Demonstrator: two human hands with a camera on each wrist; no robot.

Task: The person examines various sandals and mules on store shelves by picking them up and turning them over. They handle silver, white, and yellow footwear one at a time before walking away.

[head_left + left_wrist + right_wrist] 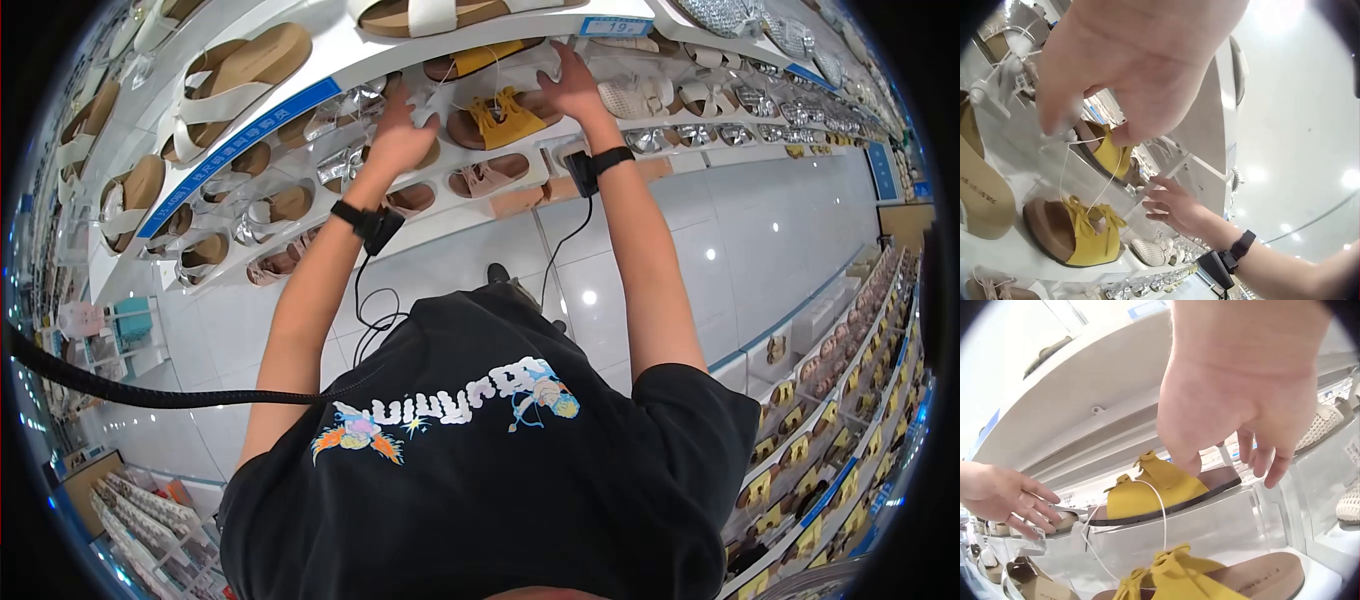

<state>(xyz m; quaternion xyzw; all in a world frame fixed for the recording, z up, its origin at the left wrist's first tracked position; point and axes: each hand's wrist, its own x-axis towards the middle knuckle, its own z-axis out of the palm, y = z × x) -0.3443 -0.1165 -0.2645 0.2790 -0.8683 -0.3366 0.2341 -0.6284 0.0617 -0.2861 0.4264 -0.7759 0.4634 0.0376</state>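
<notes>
Both arms stretch forward from a black T-shirt (480, 500), nearly straight. The left hand (400, 140) reaches in just left of the far sandal (1154, 497), its fingers extended and slightly spread, thumb held apart; its grip is wide, around nothing. The right hand (572, 88) arches over that sandal's right end, fingers angled down on its far side and thumb close to the straps. Its grip is wide as well; I cannot tell whether the thumb touches.

The far sandal stands on a raised tier (1229, 512) under a smooth white shelf (1085, 372), between the two hands. It has broad, matt yellow straps tied in bows, a brown footbed and a thin dark sole. The near sandal (505, 118), a step lower, matches it in yellow, with a rounded brown footbed that carries small lettering. A thin white cord (1164, 519) loops between the two. To the right sits a cream shoe (640, 100) with a woven, perforated upper. Black straps (613, 158) circle both wrists, above glossy pale tiles (670, 260).
</notes>
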